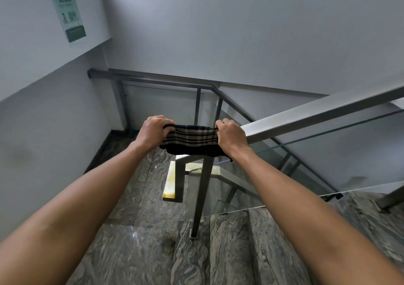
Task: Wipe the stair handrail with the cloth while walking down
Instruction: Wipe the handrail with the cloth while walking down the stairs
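Left hand: the left hand (153, 131) has its fingers curled over the left end of the cloth (192, 139) and grips it, knuckles up.
Right hand: the right hand (230, 136) has its fingers curled over the right end of the cloth and grips it in the same way.
Cloth: dark with pale stripes, stretched between the two hands and draped over the lower end of the handrail (317, 115); its lower edge hangs just below the hands.
Handrail: a flat grey metal bar running up and away to the right from the right hand; the part under the cloth is hidden.
Post: a metal post (202, 195) stands directly below the cloth and meets the floor between the forearms.
Glass panel: a glass panel (328, 164) sits under the handrail, to the right of the right hand.
Steps: patterned stone steps (229, 252) lie below both forearms.
Wall: a green poster (67, 11) hangs on the wall, well above and left of the left hand.
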